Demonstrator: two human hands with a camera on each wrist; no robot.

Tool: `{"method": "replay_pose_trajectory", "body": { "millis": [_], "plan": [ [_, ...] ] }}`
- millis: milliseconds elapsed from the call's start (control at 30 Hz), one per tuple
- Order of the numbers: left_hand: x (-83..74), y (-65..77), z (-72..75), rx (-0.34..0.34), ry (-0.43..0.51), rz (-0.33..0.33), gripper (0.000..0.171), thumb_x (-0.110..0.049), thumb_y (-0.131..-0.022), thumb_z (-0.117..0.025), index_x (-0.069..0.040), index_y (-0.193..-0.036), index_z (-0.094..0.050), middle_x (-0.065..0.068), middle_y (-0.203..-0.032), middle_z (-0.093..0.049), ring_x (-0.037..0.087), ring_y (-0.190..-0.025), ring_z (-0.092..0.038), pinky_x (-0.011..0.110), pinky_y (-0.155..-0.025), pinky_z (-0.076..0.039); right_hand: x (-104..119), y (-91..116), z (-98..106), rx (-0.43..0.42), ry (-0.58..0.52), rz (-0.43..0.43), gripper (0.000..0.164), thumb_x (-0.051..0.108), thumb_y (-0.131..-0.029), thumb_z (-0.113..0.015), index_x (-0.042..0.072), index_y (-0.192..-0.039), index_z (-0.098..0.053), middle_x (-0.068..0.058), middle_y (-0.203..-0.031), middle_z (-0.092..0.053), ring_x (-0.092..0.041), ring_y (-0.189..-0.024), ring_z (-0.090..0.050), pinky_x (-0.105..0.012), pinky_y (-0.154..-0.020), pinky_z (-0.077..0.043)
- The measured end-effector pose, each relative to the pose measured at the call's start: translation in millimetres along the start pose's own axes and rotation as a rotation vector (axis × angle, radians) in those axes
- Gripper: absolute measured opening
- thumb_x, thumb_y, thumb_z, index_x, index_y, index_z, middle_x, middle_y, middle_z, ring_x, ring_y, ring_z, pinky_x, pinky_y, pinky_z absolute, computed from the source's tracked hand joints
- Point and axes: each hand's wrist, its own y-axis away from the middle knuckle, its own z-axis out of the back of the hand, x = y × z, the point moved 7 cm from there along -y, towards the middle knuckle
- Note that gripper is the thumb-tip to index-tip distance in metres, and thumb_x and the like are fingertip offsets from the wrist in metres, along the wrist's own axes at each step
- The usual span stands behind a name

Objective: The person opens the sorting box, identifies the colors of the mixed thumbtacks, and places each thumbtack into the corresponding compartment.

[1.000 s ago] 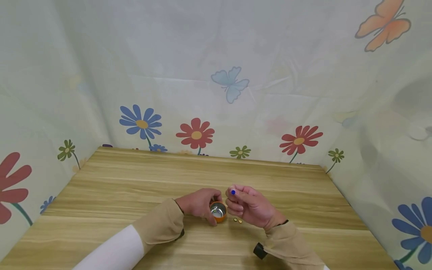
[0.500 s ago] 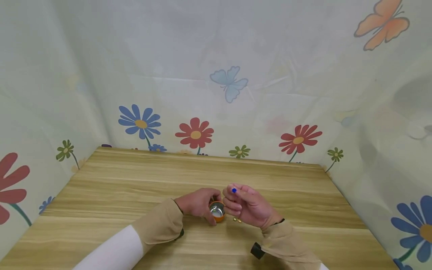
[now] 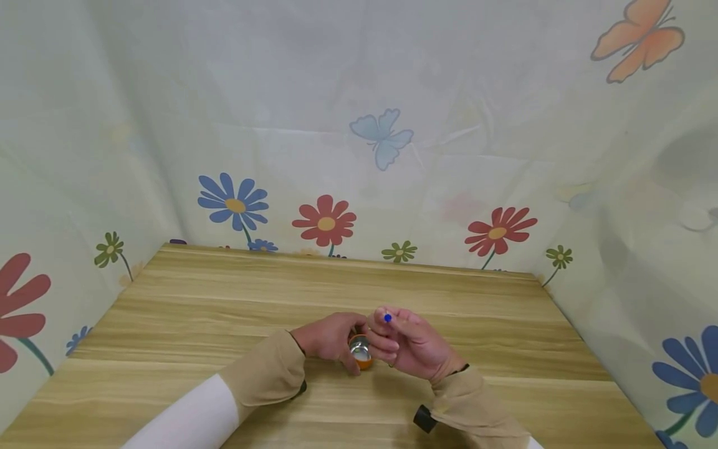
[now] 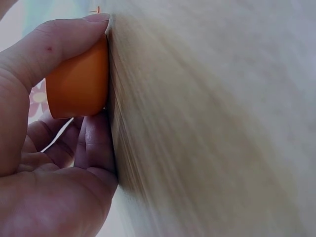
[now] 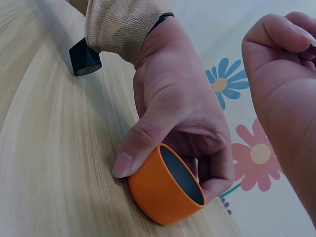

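Observation:
On the wooden table stands a small orange cup (image 3: 364, 365) with a shiny metal inside. My left hand (image 3: 331, 340) grips it, thumb on the near side and fingers round the far side; the left wrist view shows the cup's orange wall (image 4: 79, 89) between them. Just to the right, my right hand (image 3: 417, 346) is raised beside the rim, palm turned up. Its thumb and index finger pinch a small round blue piece (image 3: 387, 318), while the other fingers curl loosely and overlap the cup's right edge in the head view. In the right wrist view the blue piece is hidden.
Under the right hand's fingers, a sliver of a tiny gold-rimmed round piece (image 3: 390, 365) peeks out on the table (image 3: 280, 405). Black wrist cameras (image 3: 425, 418) hang under both sleeves. A flower-printed curtain (image 3: 437, 187) encloses the table at the back and sides.
My right hand has drifted slightly left toward the cup, keeping the blue piece pinched. It now mostly covers the two gold-rimmed pieces on the table. The left hand stays on the cup.

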Motion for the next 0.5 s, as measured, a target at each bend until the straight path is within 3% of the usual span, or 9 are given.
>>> {"method": "replay_pose_trajectory", "body": {
  "millis": [300,500],
  "plan": [
    [2.6,0.2,0.2,-0.002,0.034,0.06,0.064,-0.013,-0.053,-0.092,-0.015,-0.105,-0.054,-0.006,-0.094,-0.057,0.009,-0.083,-0.055,0.023,-0.074,-0.046,0.5,-2.3,-5.4,0.027,-0.008,0.002,0.021,0.02,-0.104,-0.033,0.012,-0.093,-0.05,0.002,-0.077,-0.025,-0.008,-0.065,-0.033,-0.023,-0.061,-0.025],
    [3.4,-0.2,0.0,-0.002,0.037,0.06,0.07,-0.013,-0.054,-0.091,-0.014,-0.113,-0.054,-0.008,-0.095,-0.056,0.009,-0.085,-0.055,0.023,-0.076,-0.045,1.1,-3.3,-7.9,0.043,-0.014,0.005,0.02,0.021,-0.104,-0.034,0.012,-0.095,-0.05,0.002,-0.076,-0.024,-0.008,-0.065,-0.033,-0.023,-0.062,-0.025]
  ]
}}
